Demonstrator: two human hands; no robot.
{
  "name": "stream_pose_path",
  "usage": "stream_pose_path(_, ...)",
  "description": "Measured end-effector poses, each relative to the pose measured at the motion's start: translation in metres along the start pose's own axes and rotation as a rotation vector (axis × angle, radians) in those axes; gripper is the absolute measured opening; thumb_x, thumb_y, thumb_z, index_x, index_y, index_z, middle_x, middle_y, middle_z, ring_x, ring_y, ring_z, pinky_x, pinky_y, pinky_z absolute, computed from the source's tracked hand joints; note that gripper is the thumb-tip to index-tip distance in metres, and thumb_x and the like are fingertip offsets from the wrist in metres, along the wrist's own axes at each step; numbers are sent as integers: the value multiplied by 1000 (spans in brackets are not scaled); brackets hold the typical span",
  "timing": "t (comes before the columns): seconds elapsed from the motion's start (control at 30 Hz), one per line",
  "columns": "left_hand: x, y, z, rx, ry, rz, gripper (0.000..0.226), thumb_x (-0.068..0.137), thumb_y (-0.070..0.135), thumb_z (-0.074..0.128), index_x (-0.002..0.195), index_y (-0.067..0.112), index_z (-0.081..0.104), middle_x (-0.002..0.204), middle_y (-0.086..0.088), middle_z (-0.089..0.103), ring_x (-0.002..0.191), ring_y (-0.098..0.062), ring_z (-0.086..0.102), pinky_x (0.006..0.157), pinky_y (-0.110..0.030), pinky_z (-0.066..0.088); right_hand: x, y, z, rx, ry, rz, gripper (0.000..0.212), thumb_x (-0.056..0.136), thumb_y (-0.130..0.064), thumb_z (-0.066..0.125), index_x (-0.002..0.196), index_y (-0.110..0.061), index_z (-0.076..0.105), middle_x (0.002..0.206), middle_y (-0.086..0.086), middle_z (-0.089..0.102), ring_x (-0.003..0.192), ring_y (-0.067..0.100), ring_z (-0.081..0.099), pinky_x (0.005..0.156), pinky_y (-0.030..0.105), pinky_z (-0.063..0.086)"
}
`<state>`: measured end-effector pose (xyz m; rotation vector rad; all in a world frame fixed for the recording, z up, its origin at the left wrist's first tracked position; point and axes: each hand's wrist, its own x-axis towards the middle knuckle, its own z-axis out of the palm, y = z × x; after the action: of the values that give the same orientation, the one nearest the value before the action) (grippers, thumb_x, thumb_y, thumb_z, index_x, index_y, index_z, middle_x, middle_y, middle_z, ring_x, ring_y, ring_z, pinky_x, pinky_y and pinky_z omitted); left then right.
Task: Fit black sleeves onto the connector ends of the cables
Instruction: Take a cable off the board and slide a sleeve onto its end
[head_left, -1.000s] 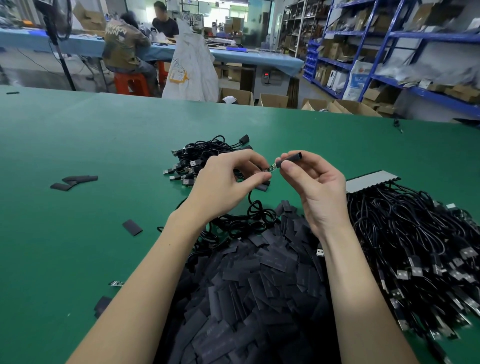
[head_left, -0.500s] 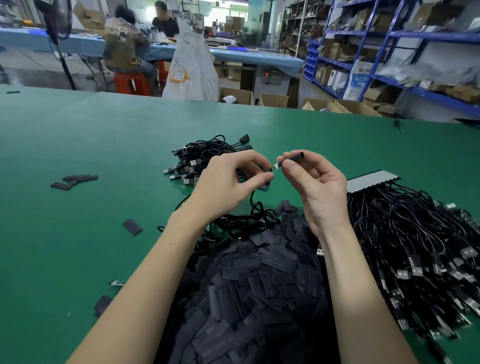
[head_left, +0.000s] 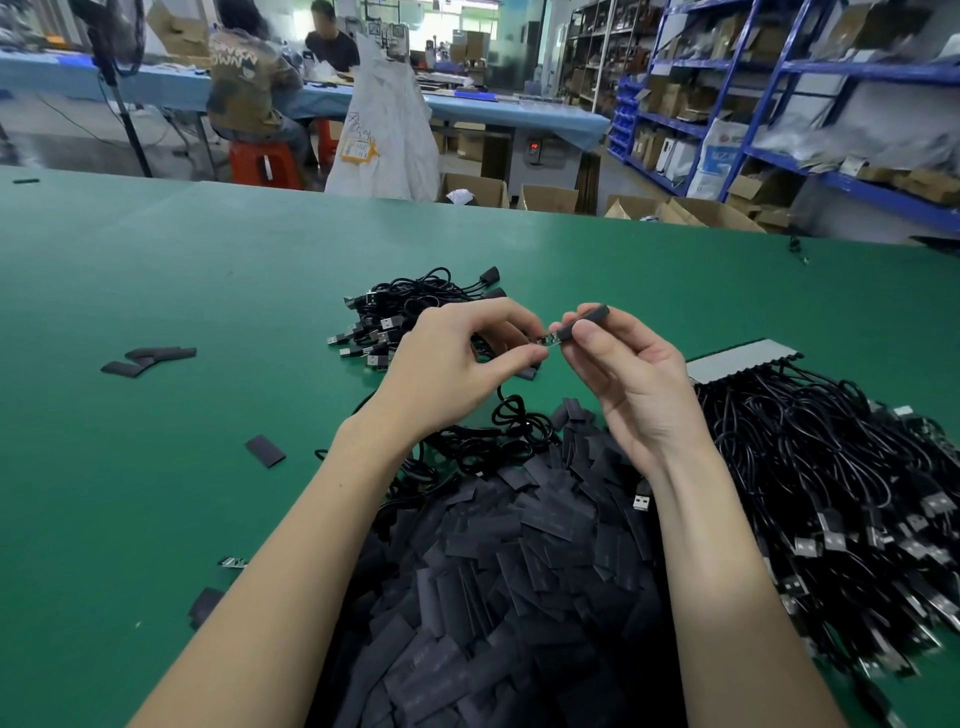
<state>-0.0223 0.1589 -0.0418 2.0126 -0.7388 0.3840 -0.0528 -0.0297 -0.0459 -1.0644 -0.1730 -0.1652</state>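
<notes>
A black sleeve (head_left: 584, 322) sits partly over a small metal connector end (head_left: 549, 340), held above a heap of flat black sleeves (head_left: 498, 561); bundled black cables (head_left: 841, 467) lie right.

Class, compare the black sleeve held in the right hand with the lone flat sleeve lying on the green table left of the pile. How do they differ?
The held sleeve is pinched by the right hand above the table; the lone sleeve lies untouched on the green table. The held sleeve looks rounded and sits partly over a connector end; the lone sleeve is flat, with nothing in it. Both are black.
</notes>
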Motion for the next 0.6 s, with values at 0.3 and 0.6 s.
stream_pose_path(0.3, 0, -1, 1, -18, -22, -4, 7, 89, 36, 75, 95, 33, 74, 81, 17, 75, 84, -2, 71, 65, -19, 42, -1, -3, -2, -55, -24, 18, 17, 71, -12, 78, 88, -15, 80, 94, 9, 78, 94, 16, 75, 79, 19, 57)
stream_pose_path(0.6, 1, 5, 4, -11, 18, -2, 12, 89, 33, 76, 101, 29, 73, 80, 14, 75, 81, -3, 70, 66, -13, 42, -1, 5, 3, -118, 1, -82, 16, 71, -12, 79, 87, -16, 79, 93, 6, 78, 90, 15, 74, 81, 23, 57)
